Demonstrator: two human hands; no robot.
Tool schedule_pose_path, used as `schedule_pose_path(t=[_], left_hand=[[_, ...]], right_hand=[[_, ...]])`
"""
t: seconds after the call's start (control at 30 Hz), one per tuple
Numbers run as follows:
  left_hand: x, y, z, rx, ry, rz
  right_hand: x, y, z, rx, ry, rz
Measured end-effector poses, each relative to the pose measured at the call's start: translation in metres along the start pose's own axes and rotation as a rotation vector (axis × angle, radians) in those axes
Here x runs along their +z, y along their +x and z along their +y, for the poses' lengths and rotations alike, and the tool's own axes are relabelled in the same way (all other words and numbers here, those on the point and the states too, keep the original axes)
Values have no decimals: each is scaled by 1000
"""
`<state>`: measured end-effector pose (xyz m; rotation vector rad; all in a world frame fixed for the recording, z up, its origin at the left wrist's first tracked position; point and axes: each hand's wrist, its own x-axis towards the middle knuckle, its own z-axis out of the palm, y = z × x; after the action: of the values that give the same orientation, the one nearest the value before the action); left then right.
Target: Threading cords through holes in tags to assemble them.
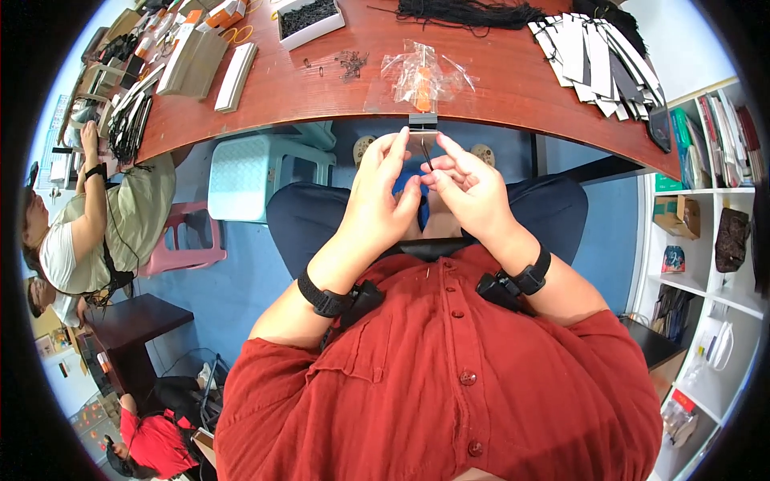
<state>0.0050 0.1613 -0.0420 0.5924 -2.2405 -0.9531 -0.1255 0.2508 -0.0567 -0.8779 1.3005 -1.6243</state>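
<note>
At the table's front edge, a black binder clip (pixel 423 122) sits just ahead of my fingertips. Behind it, an orange-handled tool (pixel 423 90) lies under crumpled clear tape (pixel 449 76), pointing towards me. My right hand (pixel 472 192) pinches a thin black cord (pixel 426 154) that runs up towards the clip; its index finger reaches out beside the clip. My left hand (pixel 381 184) faces it with long fingers stretched out and thumb apart, its fingertips close to the clip's left side. The cord's upper end is too small to make out.
White and black tags (pixel 589 68) with cords are heaped at the right, near a phone (pixel 659 128). An open white box (pixel 311 20) of small black pieces stands at the back. Card stacks (pixel 192 62) lie left, where another person (pixel 80 232) sits. Shelves (pixel 706 297) line the right.
</note>
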Motion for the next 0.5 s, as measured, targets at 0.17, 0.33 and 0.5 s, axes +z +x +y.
schedule_pose_path(t=[0.17, 0.33, 0.5], left_hand=[[0, 5, 0, -103, -90, 82], [0, 18, -5, -320, -184, 34], [-3, 16, -10, 80, 87, 28]], right_hand=[[-2, -2, 0, 3, 16, -7], [4, 0, -8, 73, 132, 89], [-15, 3, 0, 278, 98, -101]])
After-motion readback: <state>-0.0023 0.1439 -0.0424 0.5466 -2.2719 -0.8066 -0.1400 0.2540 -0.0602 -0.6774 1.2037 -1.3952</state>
